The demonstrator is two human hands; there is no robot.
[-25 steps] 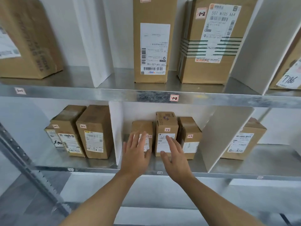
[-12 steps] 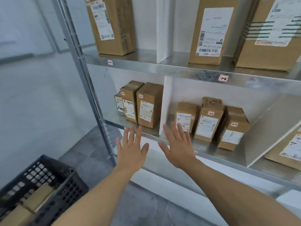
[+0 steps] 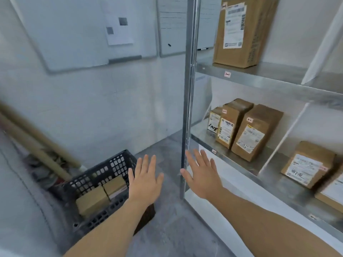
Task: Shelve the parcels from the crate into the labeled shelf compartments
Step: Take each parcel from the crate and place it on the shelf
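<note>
Hands, left (image 3: pixel 144 182) and right (image 3: pixel 202 176), spread flat and empty; black perforated plastic crate (image 3: pixel 104 169) holds plain brown cardboard parcels (image 3: pixel 101 193); labels blurred.

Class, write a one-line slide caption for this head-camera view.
Two empty open hands, left and right, reach toward a black perforated plastic crate holding brown cardboard parcels.

I see a metal shelf unit (image 3: pixel 259 76) with a steel upright post (image 3: pixel 189 89) at its left end. Upper shelf carries one tall cardboard parcel (image 3: pixel 241 32), upright, near the post. Lower shelf (image 3: pixel 241 164), leftmost compartment: three upright parcels (image 3: pixel 239 130) packed side by side, labels facing out. A white divider (image 3: pixel 284 138) stands to their right; past it, another labelled parcel (image 3: pixel 308 164). On the grey floor (image 3: pixel 167 229) left of the post sits a black plastic crate (image 3: pixel 104 171) holding cardboard boxes (image 3: pixel 100 193).
</note>
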